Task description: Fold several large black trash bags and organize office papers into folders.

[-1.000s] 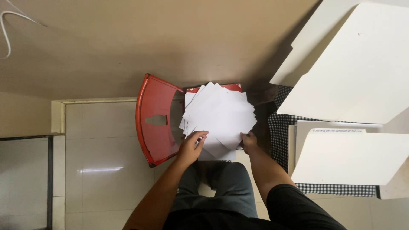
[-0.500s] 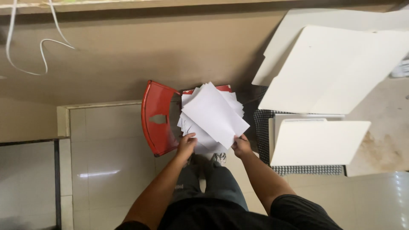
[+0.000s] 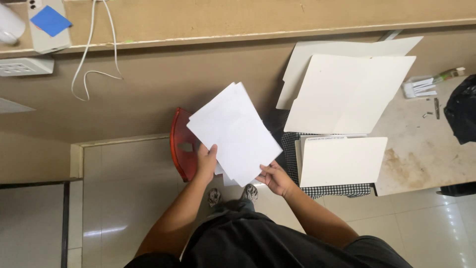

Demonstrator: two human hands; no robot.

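Both my hands hold a loose stack of white paper sheets (image 3: 233, 131), lifted and tilted over a red plastic stool (image 3: 181, 146). My left hand (image 3: 206, 161) grips the stack's lower left edge. At the lower right corner my right hand (image 3: 275, 177) pinches it from below. The sheets cover most of the stool's seat.
To the right, several cream file folders (image 3: 347, 94) lie open on a checkered cloth (image 3: 327, 189) and a stained tabletop (image 3: 421, 144). A black bag (image 3: 462, 109) sits at the far right. A brown counter (image 3: 198, 20) with a white cable (image 3: 91, 59) and power strip (image 3: 25, 65) runs along the top.
The paper stack has come up off the stool, higher and more squared, with both hands gripping its lower edge. The view has tilted up, showing the counter and cable.
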